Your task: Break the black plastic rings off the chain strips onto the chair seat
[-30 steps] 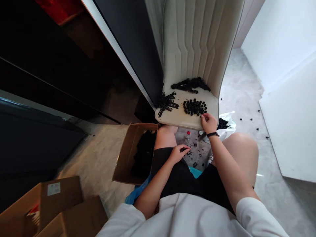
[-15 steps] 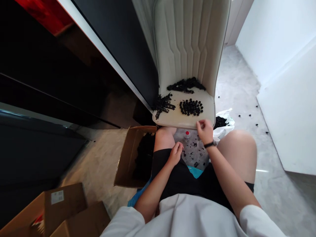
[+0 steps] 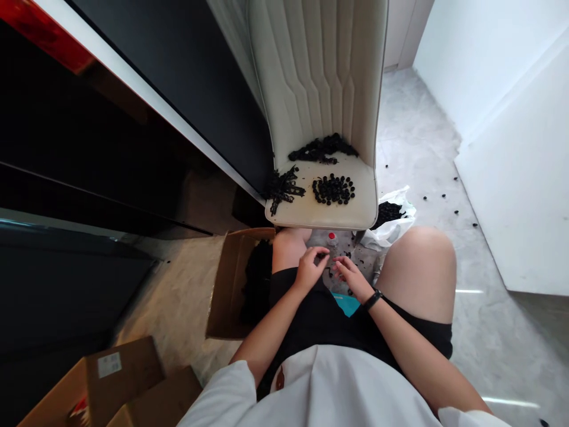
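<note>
Head view: nearest to me is my white shirt [image 3: 333, 379], with my black shorts [image 3: 326, 323] beyond it and a bit of turquoise material [image 3: 345, 303] between my thighs. Over my lap, my left hand [image 3: 308, 270] has its thumb and fingers bent together around a small dark piece [image 3: 319, 256], partly hidden. My right hand [image 3: 354, 279], banded at the wrist, faces it just beside, fingers loosely curved; I cannot tell whether they grip anything. To my left sits an open cardboard box [image 3: 224, 290] with black stuff inside. Dark scraps lie on the floor below my hands, near a red-capped bottle [image 3: 332, 238]. Right of that, a white plastic bag [image 3: 389, 232] holds black pieces. Farther on, the chair seat [image 3: 326, 216] carries a cluster of round black pieces [image 3: 333, 190], a black tangle [image 3: 284, 188] at its left edge, and a long black heap [image 3: 323, 148] against the backrest [image 3: 317, 65].
</note>
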A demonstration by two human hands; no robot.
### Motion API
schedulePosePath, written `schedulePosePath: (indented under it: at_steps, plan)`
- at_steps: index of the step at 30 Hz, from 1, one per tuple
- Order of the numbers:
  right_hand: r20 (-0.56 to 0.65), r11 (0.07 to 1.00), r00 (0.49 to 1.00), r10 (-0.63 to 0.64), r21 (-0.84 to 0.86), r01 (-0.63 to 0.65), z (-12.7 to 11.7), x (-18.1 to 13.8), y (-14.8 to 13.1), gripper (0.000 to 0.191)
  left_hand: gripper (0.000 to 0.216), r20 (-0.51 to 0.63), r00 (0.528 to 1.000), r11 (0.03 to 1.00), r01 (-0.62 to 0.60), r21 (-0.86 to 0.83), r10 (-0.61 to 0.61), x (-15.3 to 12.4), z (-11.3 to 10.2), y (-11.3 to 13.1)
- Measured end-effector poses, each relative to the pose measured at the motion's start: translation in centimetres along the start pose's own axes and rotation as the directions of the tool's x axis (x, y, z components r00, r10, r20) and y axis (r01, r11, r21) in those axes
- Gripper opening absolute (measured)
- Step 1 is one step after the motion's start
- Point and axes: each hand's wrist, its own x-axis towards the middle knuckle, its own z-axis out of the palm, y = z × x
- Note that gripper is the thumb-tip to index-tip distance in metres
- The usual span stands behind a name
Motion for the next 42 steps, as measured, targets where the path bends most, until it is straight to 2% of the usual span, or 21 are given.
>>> schedulePosePath:
  at_steps: [3,5,8,10,12,14,16,19,23,27,29,32,36,39,42]
  plan:
    - [-0.078,0.998,0.996,0.054,-0.037,-0.057,0.1,0.6,0.4,0.050,0.015,-0.158,0.986,0.998,-0.052,0.043,0.058,7.0,-2.7,0.1]
    - [-0.073,0.996,0.995,0.062,-0.061,-0.067,0.4,0.8,0.8,0.045,0.019,-0.257,0.957,0.988,-0.110,0.112,0.135,12.6,-5.0,0.0]
    - [-0.025,0.994,0.999,0.033,-0.103,-0.036,0.8,0.9,1.3,0.038,0.044,-0.290,0.945,0.974,-0.095,0.206,0.154,19.8,-8.0,-0.7]
    - [-0.015,0.992,0.999,0.032,-0.119,-0.033,0.9,1.2,1.7,0.036,0.062,-0.272,0.953,0.958,-0.049,0.282,0.129,22.4,-9.3,-1.7]
    - [-0.026,0.992,0.999,0.038,-0.122,-0.041,0.9,1.4,2.0,0.035,0.067,-0.221,0.969,0.938,-0.029,0.345,0.111,23.2,-10.0,-2.9]
    - [-0.041,0.992,0.999,0.033,-0.123,-0.038,0.8,1.7,2.4,0.035,0.062,-0.182,0.978,0.919,-0.020,0.395,0.099,22.8,-10.2,-3.9]
    - [-0.044,0.992,0.999,0.014,-0.125,-0.020,0.8,1.8,2.7,0.034,0.052,-0.184,0.975,0.894,-0.028,0.447,0.123,21.9,-10.1,-4.2]
    - [-0.027,0.991,1.000,-0.013,-0.131,0.010,0.8,1.8,2.9,0.033,0.045,-0.222,0.954,0.841,-0.052,0.539,0.201,21.7,-9.7,-3.5]
    - [-0.016,0.988,1.000,-0.006,-0.153,0.004,1.0,1.7,3.0,0.030,0.047,-0.167,0.966,0.791,-0.058,0.609,0.199,25.6,-8.5,-1.8]
    - [0.016,0.983,1.000,-0.002,-0.185,0.005,1.4,1.6,2.8,0.024,0.032,-0.171,0.982,0.738,0.056,0.672,0.081,31.2,-6.9,-1.4]
    - [0.025,0.980,1.000,0.002,-0.198,0.003,1.5,1.6,2.7,0.023,0.027,-0.190,0.981,0.704,0.119,0.700,0.023,33.1,-6.4,-1.7]
    - [0.033,0.977,0.999,0.005,-0.212,0.002,1.5,1.4,2.4,0.023,0.029,-0.225,0.973,0.648,0.200,0.735,-0.045,34.5,-6.4,-2.3]
    - [0.057,0.976,0.998,0.009,-0.219,0.004,1.5,1.1,2.1,0.023,0.024,-0.255,0.963,0.589,0.257,0.766,-0.089,34.7,-6.8,-2.3]
    - [0.068,0.971,0.998,0.019,-0.240,-0.002,1.6,0.9,1.8,0.023,0.025,-0.178,0.983,0.614,0.163,0.772,-0.038,34.6,-6.1,-1.4]
    - [0.071,0.967,0.997,0.025,-0.256,-0.006,1.7,0.8,1.5,0.022,0.023,0.027,0.999,0.672,-0.038,0.740,0.027,34.4,-4.2,-0.2]
